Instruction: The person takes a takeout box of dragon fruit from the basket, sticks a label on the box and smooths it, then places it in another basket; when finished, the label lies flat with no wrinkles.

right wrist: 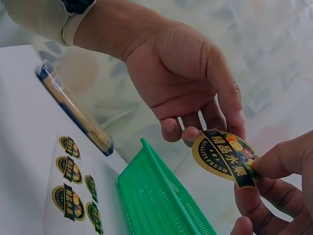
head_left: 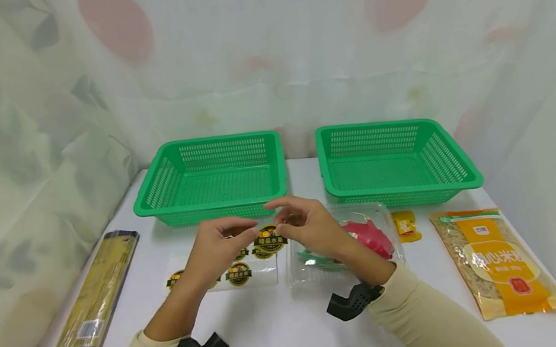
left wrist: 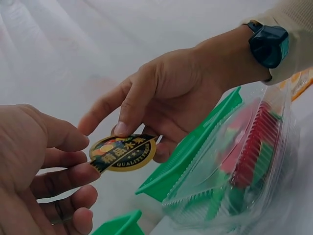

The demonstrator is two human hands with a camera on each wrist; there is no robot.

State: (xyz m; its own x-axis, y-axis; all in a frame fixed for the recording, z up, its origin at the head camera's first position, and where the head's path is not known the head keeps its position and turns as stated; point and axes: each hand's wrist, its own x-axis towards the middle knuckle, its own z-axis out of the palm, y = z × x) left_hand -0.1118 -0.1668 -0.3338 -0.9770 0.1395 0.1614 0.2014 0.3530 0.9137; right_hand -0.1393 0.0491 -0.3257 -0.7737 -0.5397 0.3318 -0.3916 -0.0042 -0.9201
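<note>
My right hand [head_left: 313, 225] pinches a round black-and-gold fruit label sticker [right wrist: 226, 159], its thumb on the printed face and fingers beneath. Opposite it, my left hand [head_left: 221, 245] has loosely bent fingers, one fingertip right at the sticker's left end in the left wrist view; its thumb stands apart from the label. Below the hands a sheet of stickers [head_left: 267, 278] lies on the table, with several matching labels on it. Under the right forearm sits a clear plastic clamshell box [head_left: 385, 214] holding a pink dragon fruit [head_left: 371, 239] and something green, partly hidden.
Two green baskets stand at the back, a left one [head_left: 223, 187] and a right one [head_left: 374, 168]. A long yellow-brown packet [head_left: 97, 296] lies at the left. A small yellow packet [head_left: 406, 226] and an orange food bag [head_left: 504, 262] lie at the right.
</note>
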